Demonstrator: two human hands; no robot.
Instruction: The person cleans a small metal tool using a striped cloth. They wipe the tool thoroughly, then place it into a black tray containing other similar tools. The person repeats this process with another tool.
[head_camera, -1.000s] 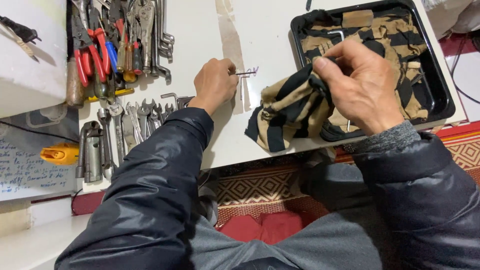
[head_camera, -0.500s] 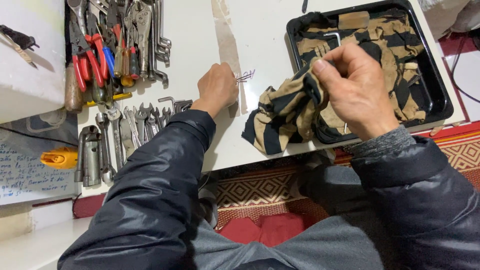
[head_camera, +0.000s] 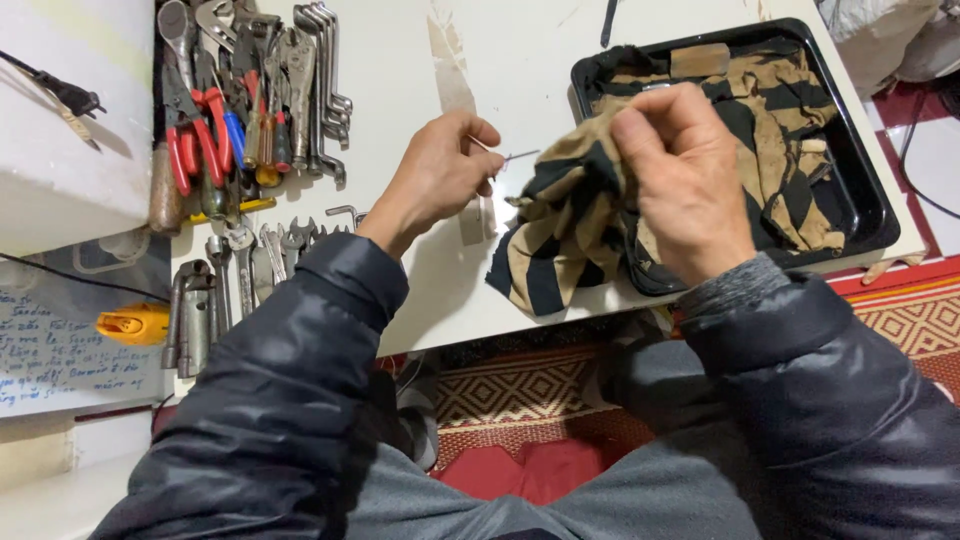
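The thin hex key (head_camera: 505, 156), pinched in the left hand (head_camera: 440, 175) just above the table (head_camera: 400, 60), could slip and drop. The right hand (head_camera: 680, 170) is closed on the striped cloth (head_camera: 560, 215), which overhangs the near edge beside the black tray (head_camera: 880, 215) and might slide off.

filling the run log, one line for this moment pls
left hand: pinching thin hex key | right hand: gripping striped rag | tray: holds more rag

Single head-worn view, steeply downward, close over the white table (head_camera: 400, 60).
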